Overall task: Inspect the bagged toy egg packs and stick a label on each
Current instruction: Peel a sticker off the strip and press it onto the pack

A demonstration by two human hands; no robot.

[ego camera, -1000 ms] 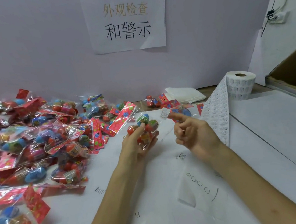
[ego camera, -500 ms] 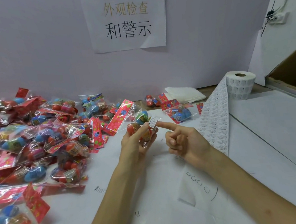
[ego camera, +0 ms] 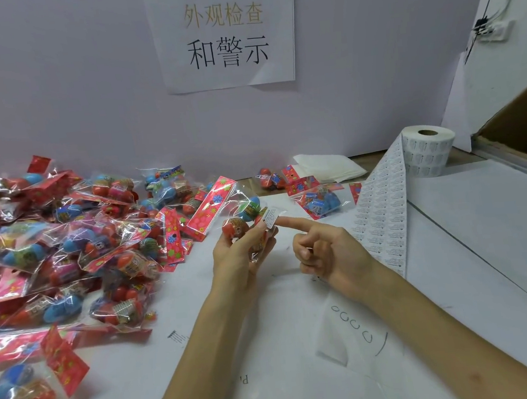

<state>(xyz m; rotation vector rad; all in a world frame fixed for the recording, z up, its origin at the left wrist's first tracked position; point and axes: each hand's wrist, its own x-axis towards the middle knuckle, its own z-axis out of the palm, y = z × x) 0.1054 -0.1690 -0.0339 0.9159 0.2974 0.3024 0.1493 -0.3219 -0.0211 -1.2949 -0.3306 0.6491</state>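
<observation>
My left hand [ego camera: 237, 260] grips a clear bagged toy egg pack [ego camera: 237, 228] with red and blue-green eggs and a pink flowered header card, held above the white table. My right hand [ego camera: 332, 250] points left with its index finger straight and the other fingers curled. A small white label [ego camera: 270, 217] sits on that fingertip and touches the right side of the pack. A label roll [ego camera: 429, 152] stands at the back right, and its unrolled label strip [ego camera: 384, 219] runs down toward my right wrist.
A big pile of bagged egg packs [ego camera: 64, 236] covers the table's left side. Two more packs [ego camera: 320, 199] [ego camera: 269, 179] lie behind my hands beside a folded white sheet [ego camera: 327, 166]. A cardboard box [ego camera: 524, 126] stands at the right. A paper sign [ego camera: 225, 31] hangs on the wall.
My right hand has moved left, away from the label strip, carrying the label on its index fingertip up against the pack. My left hand has kept hold of the pack, tilting it slightly.
</observation>
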